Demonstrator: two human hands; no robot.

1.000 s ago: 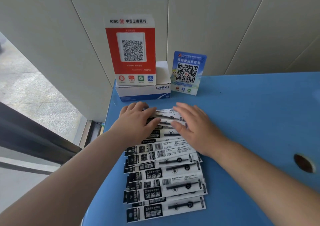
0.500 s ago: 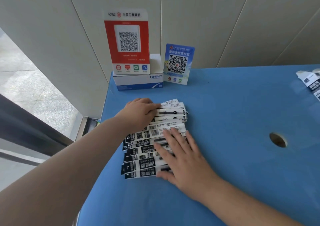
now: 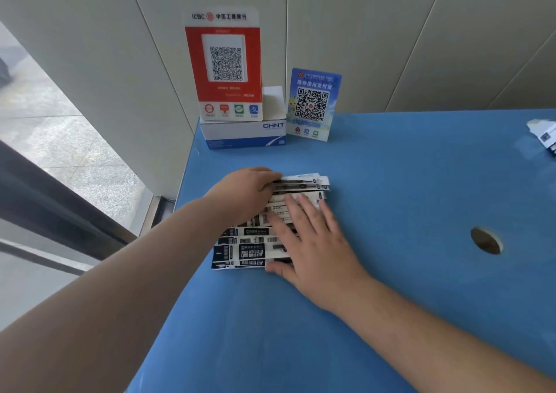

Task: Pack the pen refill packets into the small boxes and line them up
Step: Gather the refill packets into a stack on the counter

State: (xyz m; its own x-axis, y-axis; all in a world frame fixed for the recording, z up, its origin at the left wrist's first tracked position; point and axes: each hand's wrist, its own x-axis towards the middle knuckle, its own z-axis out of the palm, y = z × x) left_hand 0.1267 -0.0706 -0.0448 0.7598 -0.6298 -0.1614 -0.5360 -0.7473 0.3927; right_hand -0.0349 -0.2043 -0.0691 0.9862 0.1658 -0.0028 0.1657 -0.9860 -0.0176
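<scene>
Both hands on the pen refill packets [image 3: 255, 243], near the left edge of the blue table [image 3: 406, 188].
The left hand [image 3: 248, 192] curls its fingers over the far end of the overlapping row; the right hand [image 3: 316, 242] lies flat, fingers spread, on the near part. A small box [image 3: 544, 135] shows at the right edge, well apart.
</scene>
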